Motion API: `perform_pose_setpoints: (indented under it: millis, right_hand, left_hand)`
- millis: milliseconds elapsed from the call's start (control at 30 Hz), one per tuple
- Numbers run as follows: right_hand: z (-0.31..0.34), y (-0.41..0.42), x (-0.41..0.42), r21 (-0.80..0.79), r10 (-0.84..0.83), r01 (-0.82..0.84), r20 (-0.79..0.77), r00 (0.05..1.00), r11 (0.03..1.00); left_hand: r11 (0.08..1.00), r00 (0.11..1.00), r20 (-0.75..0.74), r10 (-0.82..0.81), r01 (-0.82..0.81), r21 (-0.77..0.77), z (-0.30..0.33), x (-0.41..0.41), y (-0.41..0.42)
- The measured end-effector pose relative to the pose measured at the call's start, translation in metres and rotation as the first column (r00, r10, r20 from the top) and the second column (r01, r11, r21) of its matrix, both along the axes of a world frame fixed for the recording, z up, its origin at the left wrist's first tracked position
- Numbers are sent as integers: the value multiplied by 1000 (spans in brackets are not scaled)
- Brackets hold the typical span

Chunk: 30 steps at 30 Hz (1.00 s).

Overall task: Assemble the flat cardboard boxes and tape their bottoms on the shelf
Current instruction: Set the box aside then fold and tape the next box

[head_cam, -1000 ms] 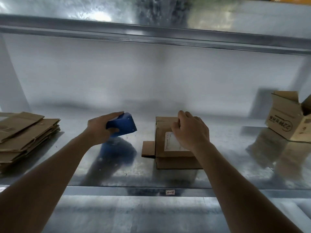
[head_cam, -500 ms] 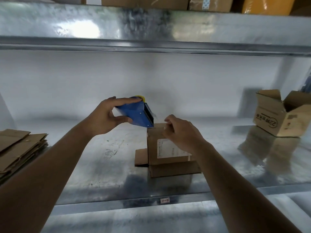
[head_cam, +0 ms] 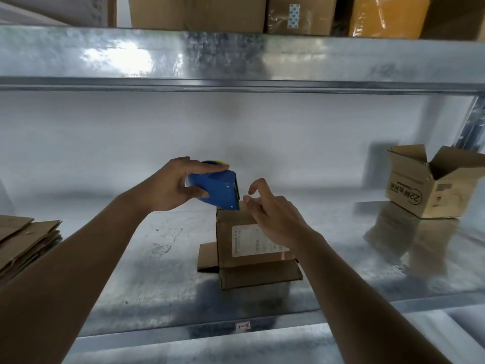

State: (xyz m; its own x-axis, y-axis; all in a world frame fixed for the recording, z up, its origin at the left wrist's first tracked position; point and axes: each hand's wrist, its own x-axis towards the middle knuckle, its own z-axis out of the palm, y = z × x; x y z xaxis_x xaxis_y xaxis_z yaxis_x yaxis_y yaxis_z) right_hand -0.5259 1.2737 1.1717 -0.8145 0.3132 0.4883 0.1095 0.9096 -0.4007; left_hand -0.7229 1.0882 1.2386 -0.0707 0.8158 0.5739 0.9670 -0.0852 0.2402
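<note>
Gripping the blue tape dispenser (head_cam: 215, 187), the left hand (head_cam: 170, 189) holds it just above the cardboard box (head_cam: 249, 248). The right hand (head_cam: 275, 216), fingers loosely spread and holding nothing, hovers over the box, which stands mid-shelf on the galvanized metal shelf (head_cam: 157, 271). Flat boxes (head_cam: 26, 243) lie stacked left; an assembled open box (head_cam: 430, 182) sits right, before a white wall (head_cam: 236, 137).

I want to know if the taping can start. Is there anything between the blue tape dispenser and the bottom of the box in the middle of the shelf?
Only the right hand over the box; its fingers reach toward the tape dispenser, held in the left hand at the far edge.
</note>
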Motion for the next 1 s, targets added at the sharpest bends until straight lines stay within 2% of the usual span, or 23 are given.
perform_pose_setpoints:
  millis: [367,433,533,633,767,1000]
  right_hand:
    - [2,-2,-7,-56,-138,137,-8,990,989]
    - [6,-1,-8,-96,-152,151,-5,988,984]
    - [13,0,-9,-138,-151,153,27,988,979]
    - [16,0,-10,-164,-139,148,65,988,975]
    - [24,-2,-5,-205,-114,135,108,988,969]
    - [33,4,3,-269,-49,88,149,988,959]
  left_hand:
    - [981,983,159,-93,117,-151,2,9,1]
    - [979,991,111,-81,100,-177,2,9,0]
    - [979,996,-86,-8,-9,-204,4,2,-2]
    - [955,988,-152,8,-53,-292,7,-1,-6]
    - [922,999,-47,-4,-14,-388,11,2,-6]
    - [886,1000,-26,-14,0,-464,27,5,2]
